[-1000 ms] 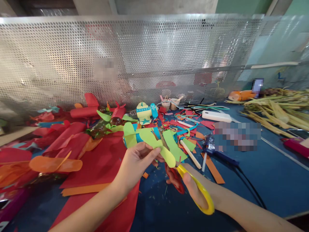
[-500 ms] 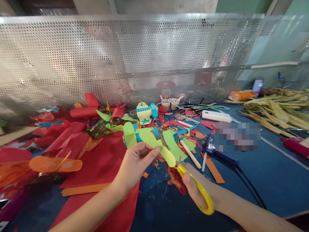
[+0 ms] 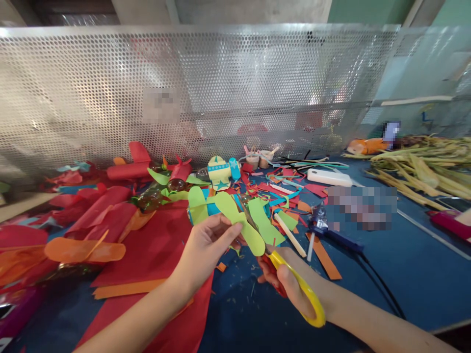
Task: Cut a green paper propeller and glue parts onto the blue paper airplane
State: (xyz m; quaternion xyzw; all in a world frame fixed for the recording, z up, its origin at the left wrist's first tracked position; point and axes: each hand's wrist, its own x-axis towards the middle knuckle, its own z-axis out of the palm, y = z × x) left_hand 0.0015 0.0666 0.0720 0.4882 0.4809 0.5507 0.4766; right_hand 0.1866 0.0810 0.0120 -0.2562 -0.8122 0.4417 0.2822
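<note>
Between the thumb and fingers of my left hand [image 3: 209, 245] is a lime-green paper strip [image 3: 254, 239] with rounded ends. My right hand [image 3: 287, 272] grips scissors [image 3: 311, 299] with one yellow and one red handle, thumb through the yellow loop. The blades lie along the strip's right edge, partly hidden behind it. Just beyond my left fingers lies a bottle wrapped in green and blue paper [image 3: 198, 206]. To the right of the blades rests a curved green paper piece [image 3: 263, 220].
Red paper sheets [image 3: 150, 250] cover the left of the blue table [image 3: 415, 274]. A glue gun [image 3: 338, 240] with a black cord lies right, near a glue stick [image 3: 290, 235]. Paper scraps [image 3: 283, 181] spread behind. A perforated metal panel [image 3: 221, 88] stands at the back.
The scissor handles have drawn slightly closer together, and the right fingers have shifted a little with them. The green strip has tilted slightly in my left hand, its lower end moving left.
</note>
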